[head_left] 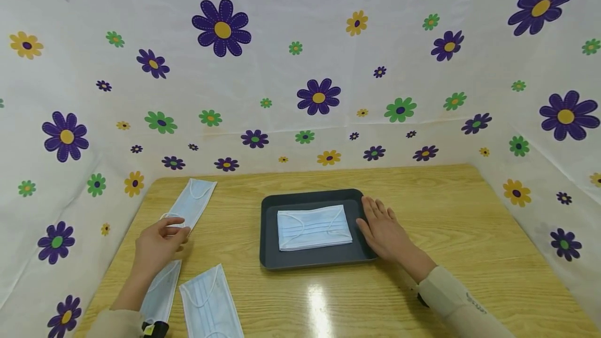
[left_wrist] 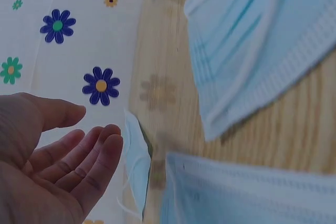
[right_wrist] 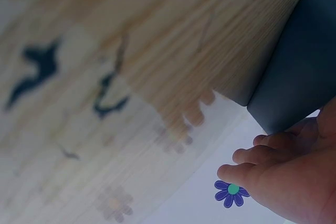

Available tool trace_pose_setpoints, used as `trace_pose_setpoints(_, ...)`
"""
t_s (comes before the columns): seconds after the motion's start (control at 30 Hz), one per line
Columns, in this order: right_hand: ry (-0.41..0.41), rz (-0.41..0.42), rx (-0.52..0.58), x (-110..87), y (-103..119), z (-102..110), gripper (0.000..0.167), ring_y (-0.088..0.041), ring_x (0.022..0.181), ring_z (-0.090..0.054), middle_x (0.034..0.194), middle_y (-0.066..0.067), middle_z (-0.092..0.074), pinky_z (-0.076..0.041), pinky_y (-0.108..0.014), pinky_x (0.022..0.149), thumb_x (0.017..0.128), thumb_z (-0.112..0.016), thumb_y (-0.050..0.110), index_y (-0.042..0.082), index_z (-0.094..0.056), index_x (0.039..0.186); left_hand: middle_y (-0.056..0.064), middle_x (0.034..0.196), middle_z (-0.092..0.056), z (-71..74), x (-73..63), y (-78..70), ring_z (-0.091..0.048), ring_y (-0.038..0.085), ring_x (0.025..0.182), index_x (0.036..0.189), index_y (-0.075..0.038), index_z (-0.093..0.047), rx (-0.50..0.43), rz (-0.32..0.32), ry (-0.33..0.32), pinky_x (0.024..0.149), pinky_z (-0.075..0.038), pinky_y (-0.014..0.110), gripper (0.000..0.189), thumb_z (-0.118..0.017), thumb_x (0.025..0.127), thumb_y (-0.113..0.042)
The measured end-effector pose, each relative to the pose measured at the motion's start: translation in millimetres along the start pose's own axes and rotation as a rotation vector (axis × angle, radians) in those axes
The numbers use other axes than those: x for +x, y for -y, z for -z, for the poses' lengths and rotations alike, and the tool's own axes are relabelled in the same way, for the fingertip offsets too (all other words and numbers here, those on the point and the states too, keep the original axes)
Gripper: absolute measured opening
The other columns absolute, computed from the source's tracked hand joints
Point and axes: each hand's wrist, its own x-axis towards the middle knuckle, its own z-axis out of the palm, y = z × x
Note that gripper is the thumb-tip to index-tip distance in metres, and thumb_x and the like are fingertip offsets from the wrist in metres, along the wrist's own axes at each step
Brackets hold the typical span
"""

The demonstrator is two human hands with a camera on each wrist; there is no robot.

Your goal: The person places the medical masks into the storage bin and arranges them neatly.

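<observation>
A dark grey tray point(head_left: 324, 264) lies on the table with a light blue face mask point(head_left: 313, 228) flat in it, possibly stacked on others. My right hand point(head_left: 386, 231) rests along the tray's right rim, fingers straight; the right wrist view shows the same hand point(right_wrist: 283, 166) beside the tray's dark side wall point(right_wrist: 299, 61). At the left, my left hand point(head_left: 159, 244) hovers by a far face mask point(head_left: 194, 200), its fingers loosely bent. Nothing shows between the thumb and fingers of this hand point(left_wrist: 63, 166) in the left wrist view, where the far mask point(left_wrist: 137, 166) appears beyond the fingertips.
Two more face masks lie at the near left: one point(head_left: 161, 296) partly under my left forearm, another point(head_left: 211, 301) to its right. The wooden table point(head_left: 436, 202) is bordered by a white flower-print cloth point(head_left: 281, 72) at the back and both sides.
</observation>
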Motion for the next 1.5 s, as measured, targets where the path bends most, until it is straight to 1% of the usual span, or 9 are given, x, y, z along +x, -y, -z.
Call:
trace_pose_setpoints(0.27, -0.003, 0.003, 0.008, -2.0, -0.2, 1.3, 0.065, -0.054, 0.155, -0.028, 0.167, -0.032, -0.03, -0.025, -0.073, 0.122, 0.114, -0.043, 0.029, -0.012, -0.024, 0.162, 0.021, 0.103, -0.08, 22.6, -10.4, 24.0, -0.078, 0.011, 0.069, 0.134, 0.006, -0.063, 0.049, 0.058, 0.036, 0.063, -0.059, 0.02, 0.048, -0.074, 0.1, -0.026)
trace_pose_setpoints(0.37, -0.004, 0.005, 0.014, -1.8, 0.6, 1.7, 0.065, -0.054, 0.155, -0.027, 0.167, -0.032, -0.03, -0.025, -0.073, 0.122, 0.114, -0.043, 0.029, -0.012, -0.024, 0.162, 0.021, 0.102, -0.08, 31.0, -15.5, 32.4, -0.077, 0.012, 0.067, 0.136, 0.006, -0.061, 0.079, 0.088, 0.026, 0.062, -0.059, 0.021, 0.051, -0.074, 0.1, -0.026)
trace_pose_setpoints(0.57, -0.005, 0.005, 0.009, -1.8, 0.7, 1.6, 0.065, -0.054, 0.155, -0.028, 0.167, -0.032, -0.031, -0.026, -0.073, 0.122, 0.114, -0.044, 0.028, -0.011, -0.024, 0.162, 0.023, 0.103, -0.079, 45.3, -28.8, 50.5, -0.072, 0.011, 0.063, 0.138, 0.006, -0.059, 0.206, 0.208, -0.029, 0.056, -0.055, 0.023, 0.055, -0.074, 0.099, -0.029)
trace_pose_setpoints(0.63, -0.004, 0.005, 0.004, -1.4, 0.4, 1.1, 0.066, -0.054, 0.155, -0.028, 0.167, -0.032, -0.031, -0.026, -0.073, 0.122, 0.114, -0.044, 0.028, -0.011, -0.024, 0.162, 0.025, 0.104, -0.077, 49.4, -32.2, 56.1, -0.072, 0.014, 0.065, 0.137, 0.008, -0.058, 0.22, 0.249, -0.034, 0.056, -0.056, 0.024, 0.056, -0.074, 0.099, -0.03)
trace_pose_setpoints(0.73, 0.002, 0.002, -0.002, -0.8, -0.2, 0.6, 0.066, -0.054, 0.155, -0.027, 0.167, -0.032, -0.03, -0.025, -0.072, 0.122, 0.114, -0.043, 0.029, -0.011, -0.023, 0.162, 0.027, 0.103, -0.076, 53.9, -36.5, 63.1, -0.073, 0.019, 0.071, 0.134, 0.01, -0.059, 0.242, 0.281, -0.035, 0.056, -0.056, 0.025, 0.056, -0.074, 0.098, -0.029)
trace_pose_setpoints(0.93, -0.002, 0.007, -0.003, -0.8, 0.1, 0.8, 0.066, -0.054, 0.155, -0.028, 0.167, -0.033, -0.031, -0.026, -0.072, 0.122, 0.114, -0.044, 0.028, -0.012, -0.024, 0.162, 0.029, 0.103, -0.075, 60.0, -41.4, 73.2, -0.074, 0.024, 0.077, 0.13, 0.013, -0.059, 0.28, 0.294, 0.002, 0.057, -0.054, 0.025, 0.057, -0.076, 0.096, -0.03)
trace_pose_setpoints(1.07, -0.005, 0.01, -0.003, -1.8, 0.7, 1.5, 0.065, -0.054, 0.155, -0.029, 0.166, -0.033, -0.032, -0.027, -0.072, 0.121, 0.114, -0.045, 0.027, -0.012, -0.024, 0.162, 0.03, 0.102, -0.074, 62.1, -43.4, 76.7, -0.072, 0.026, 0.079, 0.127, 0.014, -0.06, 0.298, 0.319, 0.029, 0.059, -0.052, 0.027, 0.058, -0.077, 0.095, -0.031)
trace_pose_setpoints(1.23, -0.002, 0.006, 0.006, -2.1, 1.4, 2.3, 0.065, -0.054, 0.155, -0.028, 0.167, -0.033, -0.031, -0.026, -0.072, 0.122, 0.114, -0.044, 0.027, -0.012, -0.024, 0.162, 0.022, 0.091, -0.071, 62.6, -46.7, 80.8, -0.066, 0.025, 0.078, 0.12, 0.015, -0.063, 0.32, 0.337, 0.038, 0.061, -0.049, 0.028, 0.054, -0.078, 0.093, -0.03)
trace_pose_setpoints(1.5, -0.003, 0.008, 0.009, -1.6, 0.2, 1.0, 0.065, -0.054, 0.155, -0.028, 0.167, -0.033, -0.031, -0.026, -0.073, 0.122, 0.114, -0.044, 0.028, -0.012, -0.024, 0.162, 0.016, 0.09, -0.071, 61.1, -47.5, 87.1, -0.062, 0.024, 0.079, 0.117, 0.013, -0.065, 0.291, 0.401, 0.096, 0.063, -0.05, 0.029, 0.059, -0.081, 0.093, -0.039)
